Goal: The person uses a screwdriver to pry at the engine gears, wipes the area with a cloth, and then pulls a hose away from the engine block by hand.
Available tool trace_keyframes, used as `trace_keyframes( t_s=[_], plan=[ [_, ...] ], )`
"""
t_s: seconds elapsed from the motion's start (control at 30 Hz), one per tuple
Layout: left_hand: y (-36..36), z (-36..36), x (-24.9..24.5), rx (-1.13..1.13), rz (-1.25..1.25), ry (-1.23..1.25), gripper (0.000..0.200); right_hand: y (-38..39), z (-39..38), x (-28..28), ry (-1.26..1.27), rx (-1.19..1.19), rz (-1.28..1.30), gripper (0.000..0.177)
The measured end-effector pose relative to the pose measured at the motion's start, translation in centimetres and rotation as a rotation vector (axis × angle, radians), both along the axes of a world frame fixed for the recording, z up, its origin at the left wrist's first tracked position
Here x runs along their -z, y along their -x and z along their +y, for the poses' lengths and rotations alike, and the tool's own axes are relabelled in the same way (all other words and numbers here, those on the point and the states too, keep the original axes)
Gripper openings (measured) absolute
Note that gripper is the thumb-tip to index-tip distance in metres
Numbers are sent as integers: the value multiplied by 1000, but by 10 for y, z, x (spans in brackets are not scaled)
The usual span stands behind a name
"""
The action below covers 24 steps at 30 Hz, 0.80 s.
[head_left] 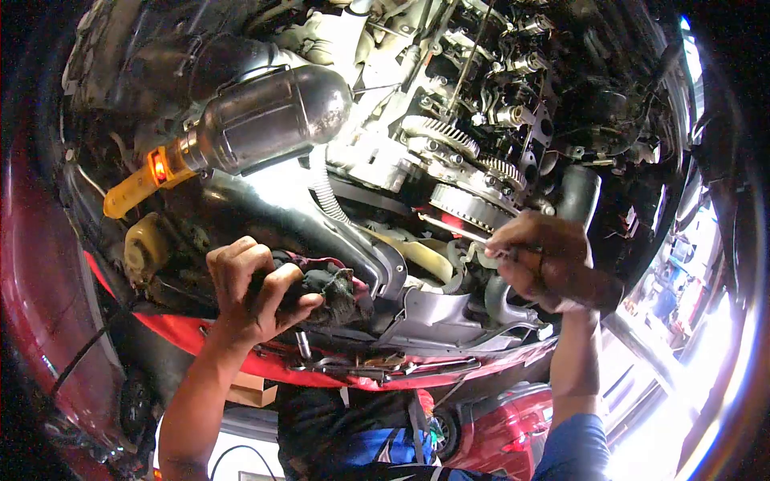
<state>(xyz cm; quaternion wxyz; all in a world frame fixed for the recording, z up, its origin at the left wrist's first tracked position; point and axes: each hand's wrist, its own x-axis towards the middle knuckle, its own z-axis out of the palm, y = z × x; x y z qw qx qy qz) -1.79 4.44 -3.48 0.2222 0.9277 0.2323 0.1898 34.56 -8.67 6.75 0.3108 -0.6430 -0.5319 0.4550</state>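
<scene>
Head view: left fingers (282,282) half-open by a dark rag (337,295); right fingers (517,231) grip a slim rod (453,228).

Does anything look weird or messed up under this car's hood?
Yes, a bit. The toothed gears are showing, with no cover over them. A crumpled dark rag and loose metal tools are by the car's front edge, odd places for them. I can't see any spill or clear damage.

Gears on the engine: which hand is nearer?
Right. The right hand is just below and right of the gears, holding a thin tool; the left hand is farther off to their lower left, by a dark cloth.
</scene>
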Motion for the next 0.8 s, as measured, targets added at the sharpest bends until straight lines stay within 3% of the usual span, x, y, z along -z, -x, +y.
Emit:
trace_keyframes(
  t_s=[0.07,0.2,0.23,0.3,0.37,0.4,0.5,0.53,0.57,0.63,0.7,0.77,0.8],
  plan=[
    [0,0,1,-11,-21,-6,34,14,-9,-4,-206,-74,-225,13],
    [8,-6,0,-89,-112,140,31,65,-42,-5,-189,340,409,31],
    [-7,-18,4,-211,-407,164,30,72,-49,-3,-172,287,347,33],
    [-20,-25,-25,-36,-343,257,31,86,-55,-4,-70,213,321,38],
    [-30,-38,-38,139,-254,294,39,115,-68,-4,38,469,662,31],
    [-27,-56,-29,153,-266,190,38,123,-73,-8,131,573,820,27],
    [-7,-57,-20,161,-49,30,27,118,-107,-2,71,669,526,25],
    [4,-49,-19,133,68,-18,25,118,-98,-9,-140,708,522,25],
    [15,-42,-24,-7,362,83,24,108,-103,-11,-234,783,520,23],
    [46,-28,-10,-247,-52,-59,25,91,-102,-9,-445,782,405,18],
    [56,-21,-4,-433,-12,-132,27,75,-95,-14,-339,700,148,22],
    [64,-16,17,-523,-34,-133,28,70,-76,-10,-331,629,34,22],
    [68,-15,31,-567,-46,-132,28,71,-63,-6,-355,614,101,20]
  ],
)
